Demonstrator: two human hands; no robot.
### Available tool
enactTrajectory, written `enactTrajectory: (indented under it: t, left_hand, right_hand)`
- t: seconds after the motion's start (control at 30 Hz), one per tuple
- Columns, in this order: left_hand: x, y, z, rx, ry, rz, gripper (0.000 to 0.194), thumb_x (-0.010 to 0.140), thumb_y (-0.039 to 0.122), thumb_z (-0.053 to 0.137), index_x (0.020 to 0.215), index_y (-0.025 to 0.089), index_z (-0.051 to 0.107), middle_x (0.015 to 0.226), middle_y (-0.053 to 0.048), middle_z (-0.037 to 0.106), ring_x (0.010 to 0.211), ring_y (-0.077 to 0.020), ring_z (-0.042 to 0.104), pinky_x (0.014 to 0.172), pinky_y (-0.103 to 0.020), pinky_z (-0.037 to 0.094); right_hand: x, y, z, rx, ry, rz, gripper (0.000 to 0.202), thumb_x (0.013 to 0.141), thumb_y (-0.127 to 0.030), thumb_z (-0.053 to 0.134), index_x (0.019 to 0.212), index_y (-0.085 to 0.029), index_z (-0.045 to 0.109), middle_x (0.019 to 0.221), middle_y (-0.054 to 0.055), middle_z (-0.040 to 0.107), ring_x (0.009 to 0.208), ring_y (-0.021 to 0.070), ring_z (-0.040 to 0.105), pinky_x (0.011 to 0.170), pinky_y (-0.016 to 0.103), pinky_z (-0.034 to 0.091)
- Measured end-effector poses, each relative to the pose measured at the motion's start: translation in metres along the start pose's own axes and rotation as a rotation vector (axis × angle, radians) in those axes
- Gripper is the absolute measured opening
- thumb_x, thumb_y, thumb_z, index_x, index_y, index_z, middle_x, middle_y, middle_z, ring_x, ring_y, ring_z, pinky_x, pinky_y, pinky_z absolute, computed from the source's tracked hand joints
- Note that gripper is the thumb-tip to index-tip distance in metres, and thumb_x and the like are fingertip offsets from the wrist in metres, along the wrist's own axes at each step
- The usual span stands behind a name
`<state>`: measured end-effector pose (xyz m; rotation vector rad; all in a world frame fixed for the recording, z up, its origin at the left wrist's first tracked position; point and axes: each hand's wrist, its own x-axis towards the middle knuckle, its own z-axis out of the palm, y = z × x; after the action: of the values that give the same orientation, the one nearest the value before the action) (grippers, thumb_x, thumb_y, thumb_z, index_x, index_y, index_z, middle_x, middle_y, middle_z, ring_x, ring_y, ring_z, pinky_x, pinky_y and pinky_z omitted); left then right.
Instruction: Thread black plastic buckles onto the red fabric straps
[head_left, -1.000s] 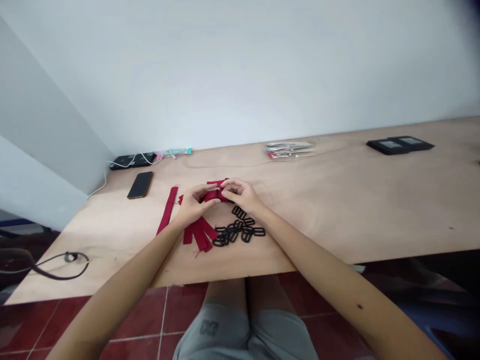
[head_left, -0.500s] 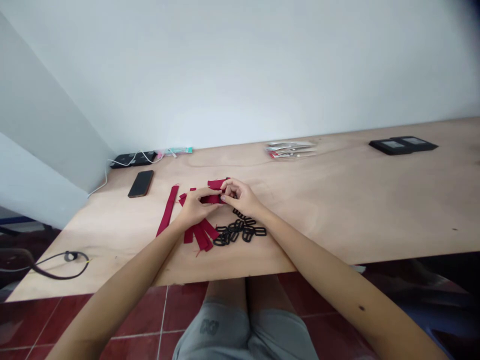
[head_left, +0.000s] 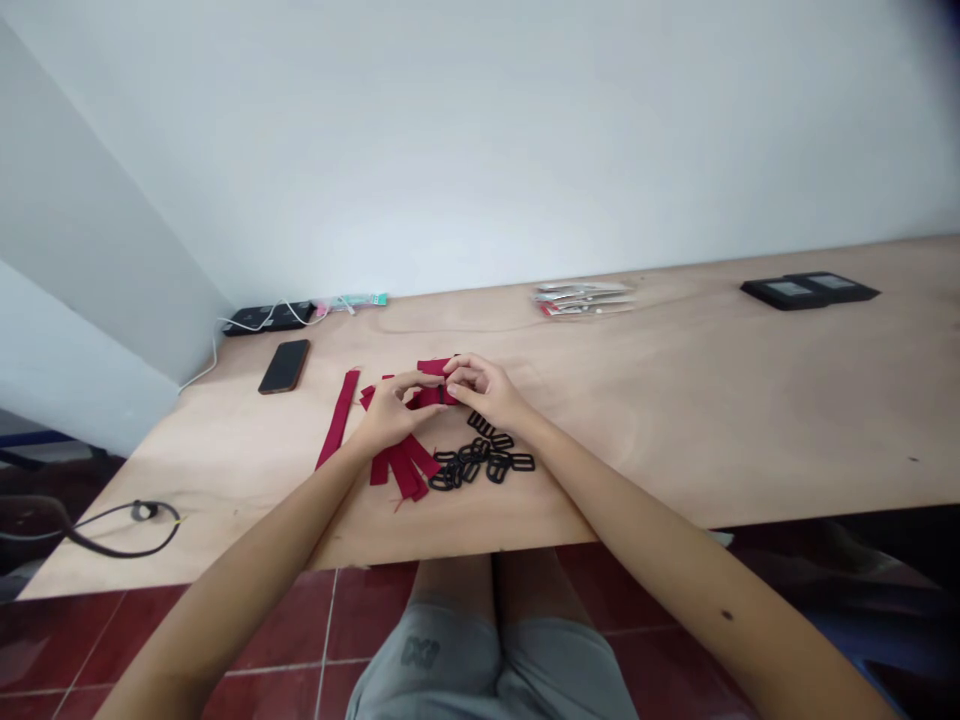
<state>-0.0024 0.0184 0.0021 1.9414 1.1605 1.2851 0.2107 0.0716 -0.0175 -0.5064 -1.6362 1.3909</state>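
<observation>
Between my two hands is a red fabric strap (head_left: 427,398) with a black slide buckle (head_left: 441,394) threaded on it. My left hand (head_left: 391,412) is closed on the strap's left part, thumb below and fingers above. My right hand (head_left: 486,388) pinches the strap at the right of the buckle; its fingertips partly hide the end. Just behind lies another red strap piece (head_left: 431,366). Several red straps (head_left: 405,468) are fanned out under and in front of my left hand. A heap of black slide buckles (head_left: 472,458) lies in front of my right hand.
One long red strap (head_left: 339,418) lies apart on the left of the wooden table (head_left: 675,400). A phone (head_left: 285,366), black boxes with a white cable (head_left: 268,318), plastic packets (head_left: 583,298) and black cases (head_left: 810,290) sit farther back. A dark cable (head_left: 124,550) loops at the left edge.
My right fingers have shifted slightly right along the strap, and the black buckle shows more clearly between my hands. The other things stay in place.
</observation>
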Motion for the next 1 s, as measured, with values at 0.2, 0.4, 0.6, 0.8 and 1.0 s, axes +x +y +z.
enactTrajectory:
  t: [0.2, 0.4, 0.6, 0.8, 1.0]
  left_hand:
    - [-0.001, 0.000, 0.000, 0.062, -0.016, 0.046, 0.032, 0.085, 0.031, 0.088, 0.114, 0.020, 0.080, 0.117, -0.011, 0.082, 0.112, -0.0285, 0.078, 0.104, -0.047, 0.063]
    - [0.001, 0.001, 0.000, -0.012, 0.015, 0.040, 0.036, 0.086, 0.036, 0.088, 0.117, 0.021, 0.079, 0.120, -0.011, 0.081, 0.115, -0.0285, 0.076, 0.107, -0.047, 0.062]
    - [-0.001, -0.003, 0.001, 0.040, 0.021, 0.006, 0.035, 0.083, 0.035, 0.090, 0.114, 0.021, 0.080, 0.118, -0.011, 0.082, 0.114, -0.0297, 0.077, 0.109, -0.049, 0.061]
    - [-0.003, -0.003, 0.000, 0.125, -0.034, 0.070, 0.034, 0.087, 0.023, 0.083, 0.120, 0.021, 0.078, 0.121, -0.010, 0.082, 0.114, -0.0276, 0.077, 0.106, -0.046, 0.062]
    - [-0.003, -0.002, 0.002, 0.130, 0.007, 0.105, 0.032, 0.087, 0.021, 0.083, 0.118, 0.021, 0.077, 0.119, -0.009, 0.082, 0.113, -0.0268, 0.077, 0.104, -0.046, 0.061]
  right_hand:
    - [-0.001, 0.000, 0.004, -0.011, 0.016, 0.008, 0.036, 0.088, -0.042, 0.082, 0.112, -0.024, 0.063, 0.086, -0.001, 0.070, 0.078, 0.0178, 0.064, 0.076, 0.032, 0.050]
    - [0.003, 0.005, -0.001, -0.002, 0.092, -0.027, 0.039, 0.089, -0.048, 0.081, 0.117, -0.023, 0.068, 0.096, 0.003, 0.073, 0.090, 0.0198, 0.068, 0.084, 0.033, 0.053]
    - [0.003, 0.005, 0.000, 0.013, 0.068, -0.011, 0.038, 0.088, -0.048, 0.083, 0.112, -0.023, 0.067, 0.093, 0.003, 0.072, 0.085, 0.0195, 0.068, 0.081, 0.034, 0.053]
    - [0.001, 0.003, 0.005, -0.058, 0.051, -0.045, 0.025, 0.092, -0.038, 0.078, 0.108, -0.023, 0.065, 0.094, 0.003, 0.071, 0.089, 0.0197, 0.068, 0.082, 0.034, 0.053]
    - [0.003, 0.008, 0.008, -0.041, 0.087, -0.040, 0.027, 0.090, -0.040, 0.079, 0.105, -0.024, 0.062, 0.091, 0.003, 0.069, 0.087, 0.0198, 0.067, 0.082, 0.035, 0.053]
